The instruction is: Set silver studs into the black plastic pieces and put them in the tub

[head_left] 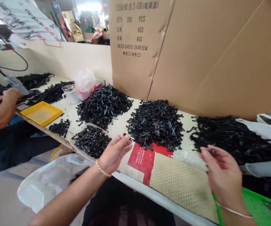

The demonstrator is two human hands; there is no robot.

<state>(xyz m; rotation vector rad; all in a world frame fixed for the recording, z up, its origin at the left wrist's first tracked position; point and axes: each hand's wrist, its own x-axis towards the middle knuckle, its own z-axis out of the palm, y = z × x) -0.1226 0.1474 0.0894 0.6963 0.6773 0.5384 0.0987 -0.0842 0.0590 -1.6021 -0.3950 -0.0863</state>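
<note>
While the left hand's [115,152] half-curled fingers [126,147], hold unclear, hover beside the heap of black plastic strips [155,124] on the worktop [119,125], the right hand [222,171] pinches one small black plastic piece [212,151], seemingly to keep it separate.

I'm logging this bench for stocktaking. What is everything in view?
Piles: six, black parts, along the table.
Clear tray: one, holds black parts, front left.
Yellow tray: one, yellow, left.
Mug: one, white, behind yellow tray.
Bag: one, pinkish-white, beside mug.
Box: one, brown cardboard, behind piles.
Mat: one, red and beige, front centre.
Green tray: one, green, bottom right.
Co-worker's hand: one, far left.
Left hand: near the middle pile.
Right hand: pinching a small black part.
</note>
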